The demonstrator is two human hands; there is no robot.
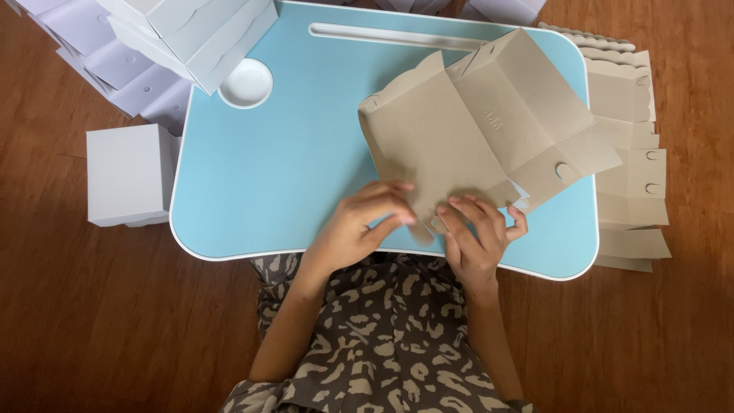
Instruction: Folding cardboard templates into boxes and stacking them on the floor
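A flat brown cardboard box blank (474, 130), partly folded, lies on the right half of a light blue lap table (283, 168). My left hand (359, 226) pinches the blank's near edge with fingertips curled on a small flap. My right hand (478, 233) presses the same near edge from the right, fingers bent over the cardboard. Both hands meet at the blank's lowest corner, near the table's front edge.
A white round cup recess (245, 82) and a long slot (397, 34) mark the table's far side. Folded white boxes (191, 30) are stacked at far left, one white box (130, 174) on the wooden floor. A pile of flat brown blanks (631, 176) lies to the right.
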